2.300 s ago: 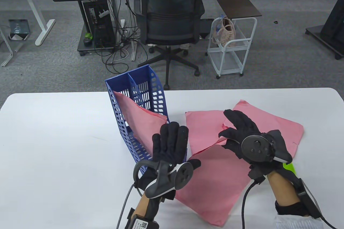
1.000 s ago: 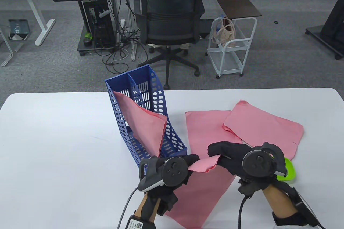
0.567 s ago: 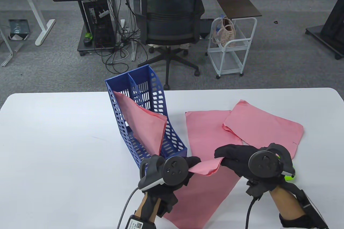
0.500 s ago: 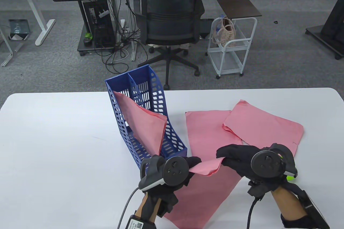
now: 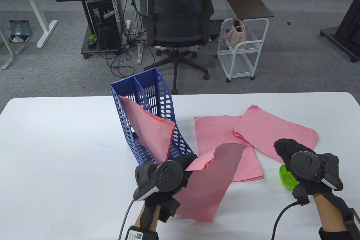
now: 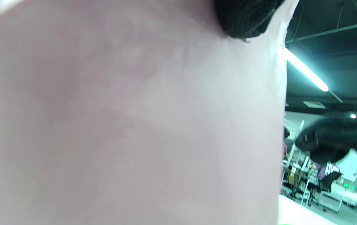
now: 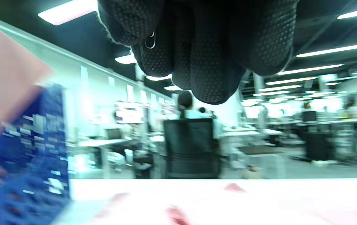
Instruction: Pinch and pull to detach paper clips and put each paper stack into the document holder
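My left hand [image 5: 189, 162] pinches one corner of a pink paper stack [image 5: 213, 178] and holds it tilted above the table's near edge. That stack [image 6: 134, 125] fills the left wrist view, with a fingertip [image 6: 244, 18] on it. My right hand [image 5: 288, 150] is curled over a green bowl [image 5: 287, 179] at the right. In the right wrist view its fingers [image 7: 197, 47] pinch a small metal paper clip [image 7: 149, 39]. The blue document holder [image 5: 168, 102] stands left of centre with a pink stack [image 5: 149, 130] leaning in it.
Two more pink stacks lie flat on the white table [image 5: 56, 152]: one in the middle [image 5: 219, 133] and one overlapping it at the right [image 5: 278, 133]. Behind the table stand an office chair [image 5: 178, 17] and a white cart [image 5: 242, 51].
My right hand has let go of the stack's corner and moved right, over the green bowl, with the clip. The left hand has lifted the stack, which now hangs from it alone.
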